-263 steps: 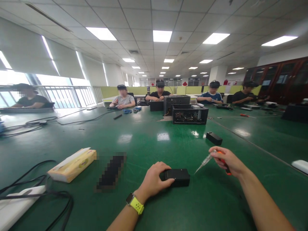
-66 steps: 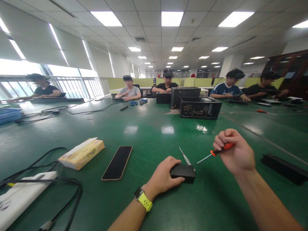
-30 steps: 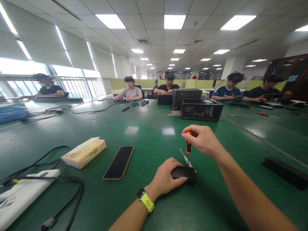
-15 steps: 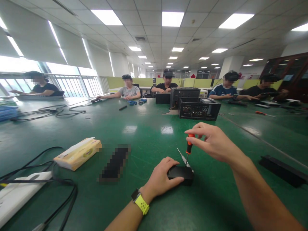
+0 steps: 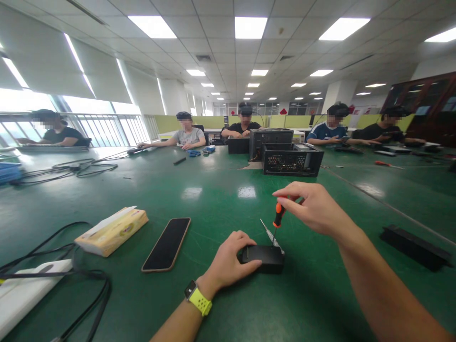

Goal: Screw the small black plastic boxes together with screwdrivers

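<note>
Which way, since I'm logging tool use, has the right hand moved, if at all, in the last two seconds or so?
Yes: judged against the phone, the right hand has moved left, closer to it.

The box (image 5: 269, 260) looks like matt black plastic; the screwdriver (image 5: 277, 220) pairs a plastic-looking handle with a metal shaft. The table (image 5: 149, 190) is smooth and glossy, the phone (image 5: 166, 245) glassy.

A hand could pass between phone (image 5: 166, 244) and left hand (image 5: 231, 263) toward the far edge of the green table (image 5: 167, 190) — the open computer case (image 5: 292, 163) blocks farther right. Tissue pack (image 5: 116, 232) and power strip (image 5: 30, 297) obstruct left, a black bar (image 5: 415, 247) right.
</note>
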Demonstrator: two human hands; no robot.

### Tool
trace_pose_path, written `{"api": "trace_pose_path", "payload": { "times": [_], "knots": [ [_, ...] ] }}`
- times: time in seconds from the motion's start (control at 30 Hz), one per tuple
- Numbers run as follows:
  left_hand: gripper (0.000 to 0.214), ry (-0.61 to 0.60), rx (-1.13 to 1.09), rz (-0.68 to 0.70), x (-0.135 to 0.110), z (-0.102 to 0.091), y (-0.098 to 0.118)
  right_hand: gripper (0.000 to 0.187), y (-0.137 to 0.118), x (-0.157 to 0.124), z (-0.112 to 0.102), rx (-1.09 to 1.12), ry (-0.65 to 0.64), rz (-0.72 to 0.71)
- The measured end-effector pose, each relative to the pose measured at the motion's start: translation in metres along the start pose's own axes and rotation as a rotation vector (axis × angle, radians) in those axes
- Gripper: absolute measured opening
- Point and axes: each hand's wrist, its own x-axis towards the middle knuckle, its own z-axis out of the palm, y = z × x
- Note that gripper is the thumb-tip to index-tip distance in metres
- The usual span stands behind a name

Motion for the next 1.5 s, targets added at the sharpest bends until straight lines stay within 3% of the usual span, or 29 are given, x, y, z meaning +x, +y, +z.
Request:
{"api": "trace_pose_path", "payload": {
  "times": [0.1, 0.3, 0.47, 0.63, 0.8, 0.93, 1.17, 1.37, 1.5],
  "knots": [
    [0.03, 0.009, 0.035, -0.006, 0.0, 0.001, -0.001, 0.024, -0.002, -0.001, 0.0, 0.042, -0.016, 0.054],
    [0.033, 0.012, 0.14, 0.052, 0.001, -0.002, -0.001, 0.022, -0.003, 0.0, 0.005, 0.017, 0.021, -0.011],
    [0.036, 0.003, 0.178, 0.083, 0.002, -0.003, -0.002, 0.025, -0.004, 0.001, 0.006, 0.023, -0.004, 0.086],
    [0.04, -0.004, 0.135, 0.065, 0.002, -0.002, -0.006, 0.025, -0.002, 0.002, 0.008, -0.011, 0.025, 0.021],
    [0.048, 0.015, 0.102, 0.078, 0.001, -0.001, -0.01, 0.026, 0.0, 0.004, 0.009, 0.064, 0.009, 0.112],
    [0.051, 0.029, 0.098, 0.086, 0.001, 0.0, -0.011, 0.025, 0.002, 0.006, 0.014, 0.096, -0.023, 0.087],
    [0.053, 0.029, 0.09, 0.087, 0.001, 0.0, -0.012, 0.025, 0.005, 0.006, 0.023, 0.363, -0.072, 0.152],
    [0.05, 0.031, 0.096, 0.085, 0.001, 0.0, -0.011, 0.026, -0.001, 0.004, 0.008, 0.119, -0.063, 0.069],
    [0.046, 0.031, 0.106, 0.078, 0.001, -0.001, -0.01, 0.026, 0.0, 0.004, 0.009, 0.157, -0.052, 0.11]
  ]
}}
